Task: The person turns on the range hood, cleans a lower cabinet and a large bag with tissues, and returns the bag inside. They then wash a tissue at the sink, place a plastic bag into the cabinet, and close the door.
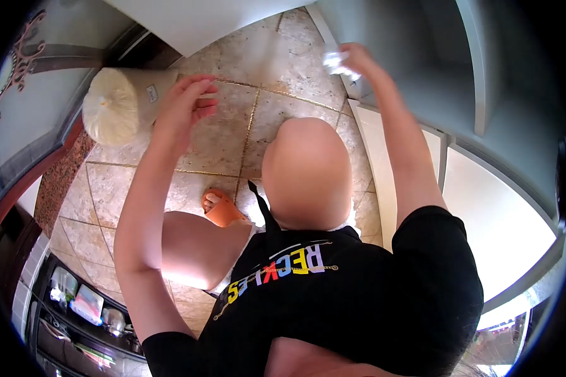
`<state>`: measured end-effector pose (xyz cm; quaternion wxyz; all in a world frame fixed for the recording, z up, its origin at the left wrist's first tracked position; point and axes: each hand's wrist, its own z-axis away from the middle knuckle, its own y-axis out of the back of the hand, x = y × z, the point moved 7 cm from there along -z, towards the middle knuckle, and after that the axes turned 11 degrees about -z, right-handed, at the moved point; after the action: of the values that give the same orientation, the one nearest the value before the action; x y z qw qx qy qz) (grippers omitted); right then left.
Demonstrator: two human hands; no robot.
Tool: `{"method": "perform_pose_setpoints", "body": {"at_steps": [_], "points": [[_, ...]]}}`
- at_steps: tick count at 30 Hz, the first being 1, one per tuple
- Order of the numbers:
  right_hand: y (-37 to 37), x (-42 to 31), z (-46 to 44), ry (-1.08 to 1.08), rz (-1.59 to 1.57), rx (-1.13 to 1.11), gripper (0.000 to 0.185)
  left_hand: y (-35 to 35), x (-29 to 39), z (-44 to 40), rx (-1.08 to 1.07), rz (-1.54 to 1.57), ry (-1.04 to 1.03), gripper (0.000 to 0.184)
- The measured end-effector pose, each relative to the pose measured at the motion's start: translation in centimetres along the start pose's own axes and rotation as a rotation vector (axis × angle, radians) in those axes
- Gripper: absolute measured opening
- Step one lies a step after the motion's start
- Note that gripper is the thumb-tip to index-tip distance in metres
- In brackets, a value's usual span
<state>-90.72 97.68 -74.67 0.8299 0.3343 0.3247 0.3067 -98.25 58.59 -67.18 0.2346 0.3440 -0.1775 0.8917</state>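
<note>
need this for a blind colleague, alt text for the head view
The right hand holds a small, blurred white item by a pale grey cabinet; the left hand is open above beige stone-look floor tiles, near a round, cream, plastic-wrapped bundle.

The wad [334, 61] is small and white, with bright glints and greyish shading. Its outline is uneven and blurred, so whether it is cloth, paper or thin plastic cannot be told. The right hand [360, 60] grips it, the fingers bent around its right-hand part. Its larger portion sticks out past the fingers toward the person's left, and a smaller pale end shows just below them, on the side nearer the body. The wad is out at arm's length, ahead and to the right, beyond the knee [308, 157]. In view it overlaps the pale edge of the cabinet [409, 47] beside the tiled floor [225, 135]; whether it touches either is unclear.
</note>
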Motion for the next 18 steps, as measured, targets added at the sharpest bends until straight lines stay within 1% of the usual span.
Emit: {"method": "perform_pose_setpoints", "body": {"at_steps": [2, 4, 5, 7, 8, 10, 11, 13, 14, 16, 18], "points": [[3.5, 7.6, -1.9, -0.265, 0.300, 0.168, 0.028, 0.4, 0.1, 0.1, 0.011, 0.006, -0.001, 0.025], [6.1, 7.9, 0.6, -0.232, 0.473, 0.196, 0.024, 0.9, 0.2, 0.2, 0.045, -0.008, 0.003, 0.024], [6.1, 10.6, -0.3, -0.229, 0.471, 0.189, 0.024, 1.0, 0.2, 0.2, 0.049, -0.009, 0.009, 0.024], [4.7, 16.3, -2.4, -0.251, 0.748, 0.151, 0.025, 1.0, 0.2, 0.0, 0.026, 0.004, 0.010, 0.023], [3.8, 16.3, -2.2, -0.252, 0.748, 0.147, 0.025, 1.2, 0.1, -0.2, 0.025, 0.005, 0.014, 0.023], [1.8, 15.9, -0.3, -0.388, 0.779, 0.120, 0.025, 1.3, -0.3, -0.6, 0.008, 0.028, 0.027, 0.022], [1.8, 14.8, -0.1, -0.388, 0.779, 0.124, 0.025, 1.3, -0.2, -0.8, 0.007, 0.027, 0.024, 0.022], [1.1, 13.9, 0.2, -0.513, 0.609, -0.066, 0.030, 1.6, 0.0, -1.0, 0.020, 0.070, 0.002, 0.021], [0.8, 14.1, 0.2, -0.513, 0.615, -0.065, 0.030, 1.6, 0.1, -0.9, 0.020, 0.076, 0.001, 0.021], [-1.9, 14.5, -0.1, -0.360, 0.710, -0.270, 0.029, 1.9, 0.6, -1.0, 0.028, 0.041, -0.026, 0.020], [-2.2, 12.9, 1.0, -0.353, 0.706, -0.246, 0.029, 2.0, 1.1, -0.5, 0.029, 0.049, -0.044, 0.019]]}}
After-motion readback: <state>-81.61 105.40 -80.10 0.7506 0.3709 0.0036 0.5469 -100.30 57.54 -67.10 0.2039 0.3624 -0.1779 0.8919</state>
